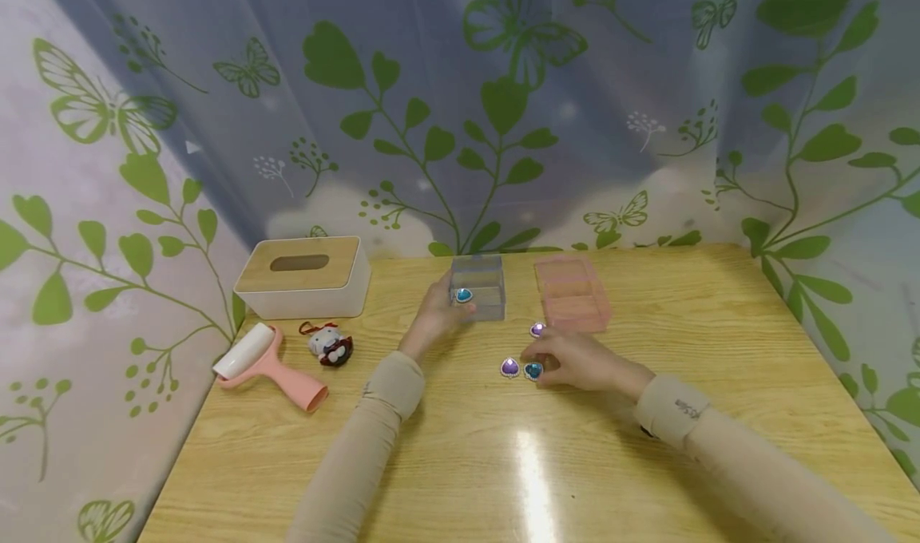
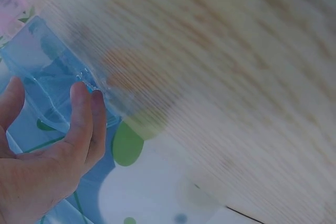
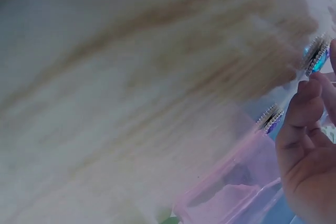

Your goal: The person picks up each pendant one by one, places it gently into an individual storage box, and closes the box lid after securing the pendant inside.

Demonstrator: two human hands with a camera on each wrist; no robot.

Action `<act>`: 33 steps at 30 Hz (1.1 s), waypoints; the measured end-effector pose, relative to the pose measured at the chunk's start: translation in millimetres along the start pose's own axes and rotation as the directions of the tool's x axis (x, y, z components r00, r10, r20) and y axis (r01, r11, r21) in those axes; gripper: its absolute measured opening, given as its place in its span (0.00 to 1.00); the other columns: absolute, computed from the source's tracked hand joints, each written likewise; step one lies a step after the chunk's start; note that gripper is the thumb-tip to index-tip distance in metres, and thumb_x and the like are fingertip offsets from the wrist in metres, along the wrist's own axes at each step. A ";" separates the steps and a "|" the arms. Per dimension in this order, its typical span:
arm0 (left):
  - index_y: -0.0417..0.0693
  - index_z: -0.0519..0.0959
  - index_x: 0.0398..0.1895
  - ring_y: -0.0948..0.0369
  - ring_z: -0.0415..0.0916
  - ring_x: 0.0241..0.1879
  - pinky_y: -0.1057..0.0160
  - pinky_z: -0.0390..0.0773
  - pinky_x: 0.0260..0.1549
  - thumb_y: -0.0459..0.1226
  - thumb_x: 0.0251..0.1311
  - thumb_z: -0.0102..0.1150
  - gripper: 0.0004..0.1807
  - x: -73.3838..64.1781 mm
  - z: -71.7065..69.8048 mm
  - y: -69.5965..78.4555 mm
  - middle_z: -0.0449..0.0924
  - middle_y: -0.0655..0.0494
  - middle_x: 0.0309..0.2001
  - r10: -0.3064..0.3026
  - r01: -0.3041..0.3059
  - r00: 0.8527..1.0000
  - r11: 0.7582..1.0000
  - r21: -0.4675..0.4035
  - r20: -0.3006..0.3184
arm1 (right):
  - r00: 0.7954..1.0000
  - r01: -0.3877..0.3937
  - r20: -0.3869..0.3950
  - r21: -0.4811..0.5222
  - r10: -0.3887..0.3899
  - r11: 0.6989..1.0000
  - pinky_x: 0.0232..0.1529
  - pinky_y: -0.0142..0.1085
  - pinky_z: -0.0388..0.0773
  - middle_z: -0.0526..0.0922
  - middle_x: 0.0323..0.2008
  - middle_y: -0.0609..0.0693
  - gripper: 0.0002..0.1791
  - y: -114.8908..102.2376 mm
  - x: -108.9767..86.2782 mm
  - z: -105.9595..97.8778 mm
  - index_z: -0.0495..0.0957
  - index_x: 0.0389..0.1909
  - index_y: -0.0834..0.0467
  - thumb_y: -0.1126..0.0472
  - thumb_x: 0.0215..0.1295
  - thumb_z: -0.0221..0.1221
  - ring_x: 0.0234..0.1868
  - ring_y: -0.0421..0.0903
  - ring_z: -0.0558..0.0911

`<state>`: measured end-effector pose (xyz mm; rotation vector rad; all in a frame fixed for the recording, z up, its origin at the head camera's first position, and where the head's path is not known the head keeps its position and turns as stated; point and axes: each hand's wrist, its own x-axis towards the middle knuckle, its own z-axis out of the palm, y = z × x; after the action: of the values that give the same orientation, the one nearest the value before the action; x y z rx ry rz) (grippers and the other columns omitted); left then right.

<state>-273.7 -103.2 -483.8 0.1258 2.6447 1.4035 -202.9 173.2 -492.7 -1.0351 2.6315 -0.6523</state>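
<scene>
My left hand (image 1: 437,313) holds the left side of a clear, bluish plastic box (image 1: 490,297), thumb at the front and fingers along its side. A blue heart-shaped gem (image 1: 463,295) with a silvery rim shows in the box. My right hand (image 1: 580,359) pinches a teal gem (image 1: 533,371) at the tabletop between thumb and fingertips. Just left of that lies a purple gem (image 1: 509,367). Another purple gem (image 1: 537,330) sits beyond the right hand, close to a pink clear plastic box (image 1: 573,295). The right wrist view shows fingertips at the teal gem's beaded edge (image 3: 316,56).
A white tissue box (image 1: 316,297) with a wooden lid stands at the back left. In front of it are a small cartoon figure (image 1: 329,345) and a pink-handled lint roller (image 1: 283,375). A patterned curtain (image 1: 431,128) hangs behind the wooden table (image 1: 446,471).
</scene>
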 end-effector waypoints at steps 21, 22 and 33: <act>0.41 0.60 0.81 0.40 0.70 0.73 0.41 0.66 0.78 0.31 0.65 0.69 0.43 2.9 1.1 2.4 0.73 0.34 0.70 0.024 -0.024 1.000 0.999 -0.021 -0.004 | 0.977 0.193 -0.040 -0.269 -0.211 0.944 0.34 0.26 0.78 0.83 0.46 0.44 0.12 7.6 4.5 2.6 0.88 0.51 0.48 0.52 0.69 0.70 0.35 0.32 0.75; 0.41 0.59 0.82 0.40 0.69 0.73 0.41 0.65 0.79 0.31 0.65 0.69 0.44 2.8 1.1 2.1 0.72 0.34 0.70 0.021 -0.021 1.000 0.999 -0.025 -0.004 | 0.975 0.196 -0.050 -0.269 -0.216 0.943 0.35 0.26 0.79 0.84 0.47 0.44 0.12 8.8 4.5 2.8 0.88 0.50 0.47 0.52 0.69 0.70 0.35 0.32 0.77; 0.41 0.54 0.84 0.38 0.66 0.75 0.40 0.64 0.79 0.34 0.66 0.69 0.47 1.0 -0.5 -1.9 0.67 0.32 0.73 -0.007 0.007 1.000 1.000 -0.022 0.020 | 0.976 0.167 -0.094 -0.242 -0.194 0.956 0.33 0.27 0.80 0.88 0.47 0.45 0.15 3.5 5.7 -5.7 0.85 0.55 0.49 0.54 0.69 0.68 0.35 0.36 0.82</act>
<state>-274.8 -104.5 -485.2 0.1277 2.6102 1.4208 -211.2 173.4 -489.7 -1.3570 2.7879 -0.4588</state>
